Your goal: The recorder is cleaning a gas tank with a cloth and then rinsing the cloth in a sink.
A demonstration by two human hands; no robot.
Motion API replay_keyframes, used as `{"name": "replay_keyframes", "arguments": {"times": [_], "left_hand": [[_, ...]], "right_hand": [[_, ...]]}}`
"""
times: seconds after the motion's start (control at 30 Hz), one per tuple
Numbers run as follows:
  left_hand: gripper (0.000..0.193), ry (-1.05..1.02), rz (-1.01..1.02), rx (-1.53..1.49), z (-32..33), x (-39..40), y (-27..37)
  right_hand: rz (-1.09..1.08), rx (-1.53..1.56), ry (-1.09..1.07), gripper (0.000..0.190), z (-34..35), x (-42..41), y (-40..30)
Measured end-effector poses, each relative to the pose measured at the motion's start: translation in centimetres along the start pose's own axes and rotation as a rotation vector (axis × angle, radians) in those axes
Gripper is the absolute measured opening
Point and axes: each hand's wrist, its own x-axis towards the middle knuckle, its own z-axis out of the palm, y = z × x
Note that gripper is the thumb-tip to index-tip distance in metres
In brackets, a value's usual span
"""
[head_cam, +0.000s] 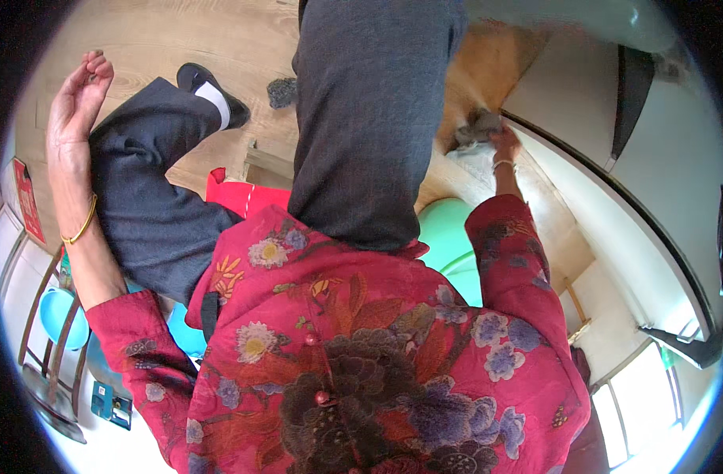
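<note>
My right hand [506, 145] is shut on a grey cloth [479, 127], low down beside the edge of a white panel [604, 201] of furniture. The cloth and the fingers are partly blurred. Under the cloth is the wood-patterned floor [249, 35]. My left hand [82, 98] holds nothing; its fingers are curled in, and its forearm lies alongside my bent left knee in dark trousers [142, 142]. A yellow bangle [83, 222] circles the left wrist.
A green plastic basin [447, 228] is beside my right thigh, partly hidden. Red cloth [243, 192] lies by a wooden piece [269, 163] between my legs. A grey fuzzy thing [281, 93] is on the floor. At left are a chair [53, 355], a blue basin [65, 317] and a teal box [109, 406].
</note>
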Motion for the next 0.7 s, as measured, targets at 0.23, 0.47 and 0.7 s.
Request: {"name": "replay_keyframes", "arguments": {"times": [0.23,0.47,0.7], "left_hand": [[0.022,0.028,0.058,0.007,1.3,-0.2,0.6],[0.021,0.009,0.047,-0.003,0.7,1.0,0.4],[0.019,0.095,0.099,0.016,-1.2,-0.5,1.7]], "right_hand": [[-0.513,0.117,0.076,0.028,-4.9,-2.1,-17.8],[-0.640,0.097,0.231,0.034,-7.6,2.0,-20.5],[-0.531,0.069,0.191,0.040,-5.3,6.4,-21.1]]}}
